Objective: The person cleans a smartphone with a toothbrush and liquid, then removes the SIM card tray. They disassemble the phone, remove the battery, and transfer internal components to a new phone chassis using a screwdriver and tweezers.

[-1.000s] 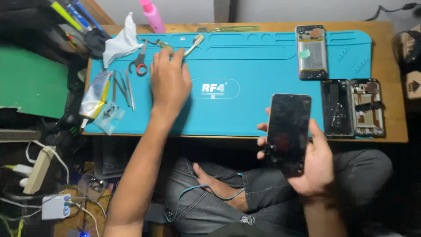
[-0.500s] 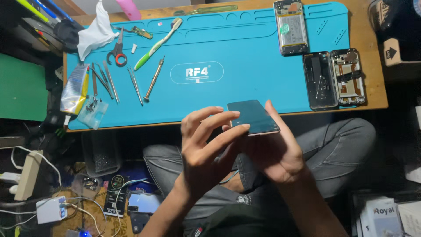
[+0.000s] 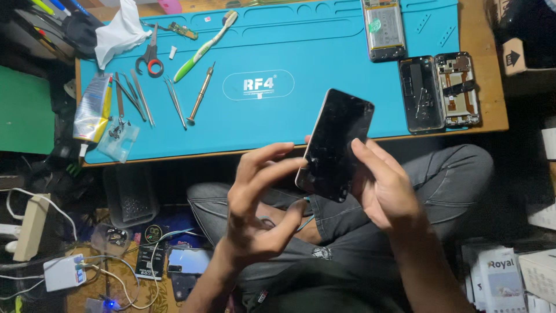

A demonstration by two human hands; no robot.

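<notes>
The mat's [image 3: 324, 124] middle and near edge lie bare, open to a reaching hand. Tools [image 3: 174, 98] crowd its left end, scissors [image 3: 149, 58] and a toothbrush [image 3: 205, 45] the far-left corner; phone parts [image 3: 440, 93] block the right edge.

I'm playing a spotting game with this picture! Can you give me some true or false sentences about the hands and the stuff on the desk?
1. Both hands hold the black glossy phone screen panel. True: the left hand and right hand grip its edges.
2. The red-handled scissors lie on the blue rubber work mat. True.
3. The green-and-white toothbrush is in the right hand. False: it lies on the mat.
4. The white crumpled tissue sits at the mat's right end. False: it is at the left end.
</notes>
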